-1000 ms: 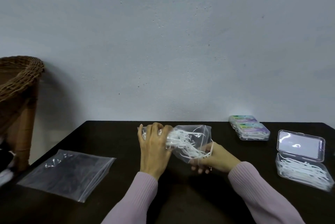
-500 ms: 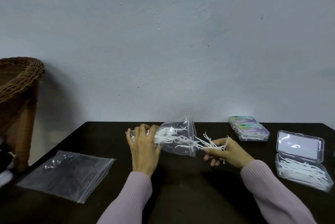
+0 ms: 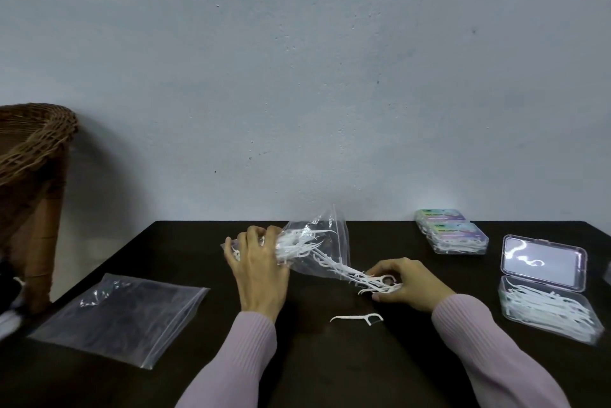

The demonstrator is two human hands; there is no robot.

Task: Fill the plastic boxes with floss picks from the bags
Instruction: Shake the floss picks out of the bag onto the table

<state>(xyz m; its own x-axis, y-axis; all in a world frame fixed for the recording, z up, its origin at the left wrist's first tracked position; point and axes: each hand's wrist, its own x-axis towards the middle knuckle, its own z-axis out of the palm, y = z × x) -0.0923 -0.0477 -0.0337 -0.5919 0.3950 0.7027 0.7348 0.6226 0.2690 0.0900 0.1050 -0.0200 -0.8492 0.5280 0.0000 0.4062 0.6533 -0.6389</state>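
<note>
Floss picks being held at the mouth of a clear bag over the dark table (image 3: 330, 374).

The left hand (image 3: 261, 272) is gripping the bag (image 3: 317, 249) at its closed end, fingers curled round it; the right hand (image 3: 410, 285) is pinching a bunch of floss picks (image 3: 360, 278) sticking out of the bag. One loose pick (image 3: 358, 318) is lying on the table; the open plastic box (image 3: 549, 308), partly filled, is sitting to the right.

The dark rectangular table (image 3: 330, 374) bears, left of a lone white floss pick (image 3: 357, 318), an empty clear zip bag (image 3: 122, 318) (lying flat); right of it, an open clear plastic box (image 3: 545, 308) and two closed ones (image 3: 453, 235).
</note>
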